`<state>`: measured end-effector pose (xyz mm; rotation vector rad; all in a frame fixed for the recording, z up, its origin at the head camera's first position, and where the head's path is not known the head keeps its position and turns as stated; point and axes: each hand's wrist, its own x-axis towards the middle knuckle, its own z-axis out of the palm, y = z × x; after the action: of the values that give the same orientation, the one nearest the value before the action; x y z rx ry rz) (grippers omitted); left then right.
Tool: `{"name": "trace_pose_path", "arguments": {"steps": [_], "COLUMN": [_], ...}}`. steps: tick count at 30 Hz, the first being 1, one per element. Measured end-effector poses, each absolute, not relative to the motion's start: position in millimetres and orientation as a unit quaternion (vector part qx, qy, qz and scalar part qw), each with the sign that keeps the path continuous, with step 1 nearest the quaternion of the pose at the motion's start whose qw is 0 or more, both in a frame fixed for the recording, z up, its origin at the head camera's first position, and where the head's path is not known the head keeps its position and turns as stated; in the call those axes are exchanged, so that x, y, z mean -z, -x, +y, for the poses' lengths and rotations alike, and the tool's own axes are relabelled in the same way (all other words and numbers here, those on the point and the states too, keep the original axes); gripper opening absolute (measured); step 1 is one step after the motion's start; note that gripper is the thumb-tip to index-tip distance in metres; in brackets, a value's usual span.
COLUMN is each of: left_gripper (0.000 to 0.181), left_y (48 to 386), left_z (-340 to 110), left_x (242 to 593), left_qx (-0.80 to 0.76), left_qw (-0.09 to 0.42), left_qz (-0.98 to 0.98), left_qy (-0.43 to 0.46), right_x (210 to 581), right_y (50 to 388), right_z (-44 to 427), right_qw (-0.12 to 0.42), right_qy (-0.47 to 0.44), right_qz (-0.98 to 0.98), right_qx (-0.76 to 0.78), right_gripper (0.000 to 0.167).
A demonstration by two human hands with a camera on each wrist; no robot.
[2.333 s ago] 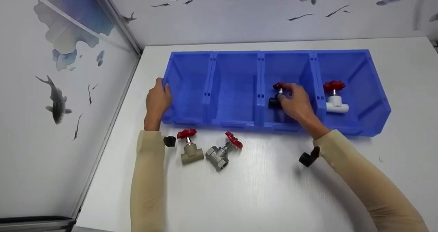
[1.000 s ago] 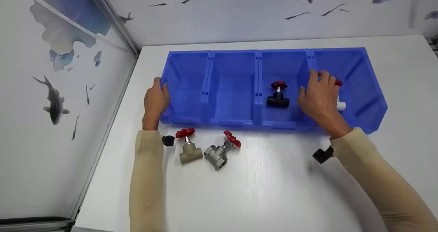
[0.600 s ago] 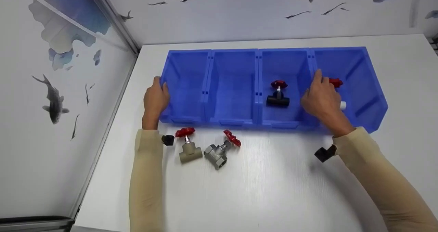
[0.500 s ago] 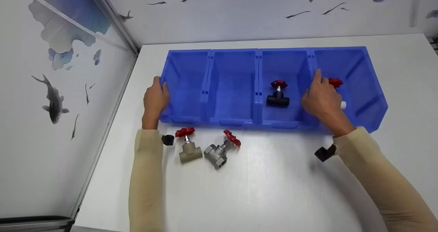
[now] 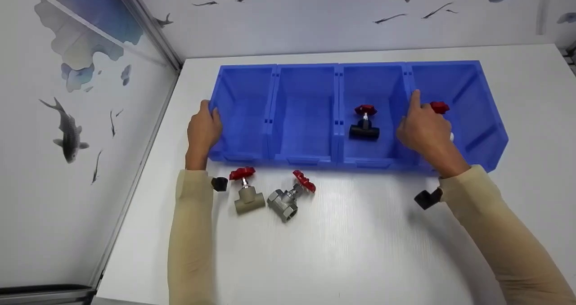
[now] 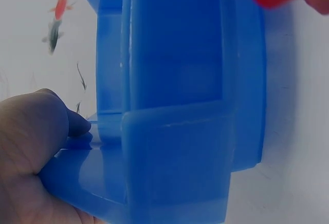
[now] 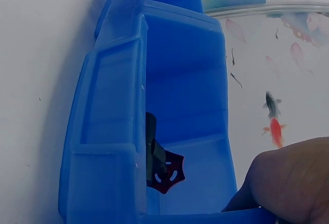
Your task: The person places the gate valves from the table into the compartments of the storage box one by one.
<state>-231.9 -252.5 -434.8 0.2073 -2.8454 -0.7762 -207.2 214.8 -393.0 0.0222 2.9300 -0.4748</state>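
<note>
Four-sided blue storage bins stand side by side in a row. My left hand point(image 5: 204, 128) grips the side wall of the leftmost blue bin point(image 5: 245, 116); the left wrist view has the thumb point(image 6: 78, 124) over that wall. On the right, my hand point(image 5: 425, 127) holds the wall between the third bin point(image 5: 375, 87) and the rightmost bin point(image 5: 477, 116), index finger along the rim. A black valve point(image 5: 364, 130) with a red handwheel lies in the third bin. My right hand partly hides a white valve point(image 5: 452, 136) with a red handwheel point(image 5: 439, 107) in the rightmost bin.
In front of the bins, a tan valve point(image 5: 249, 200) and a silver metal valve point(image 5: 284, 204), both with red handwheels, lie on the white table point(image 5: 342, 251). White panels with fish pictures stand behind and at the left.
My right hand has let go of the black valve and moved right onto the wall between the third and rightmost bins. My left hand stays on the leftmost bin.
</note>
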Motion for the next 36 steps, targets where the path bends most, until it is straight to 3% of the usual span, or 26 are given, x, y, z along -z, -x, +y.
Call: {"name": "trace_pose_path", "arguments": {"steps": [36], "left_gripper": [0.047], "left_y": [227], "left_z": [-252], "left_x": [430], "left_qx": [0.271], "left_qw": [0.077], "left_qz": [-0.955], "left_qy": [-0.095], "right_x": [406], "right_y": [213], "right_z": [215], "right_qw": [0.084], "right_qy": [-0.016], "right_qz": [0.984], "right_qx": [0.155], "right_gripper": [0.072]}}
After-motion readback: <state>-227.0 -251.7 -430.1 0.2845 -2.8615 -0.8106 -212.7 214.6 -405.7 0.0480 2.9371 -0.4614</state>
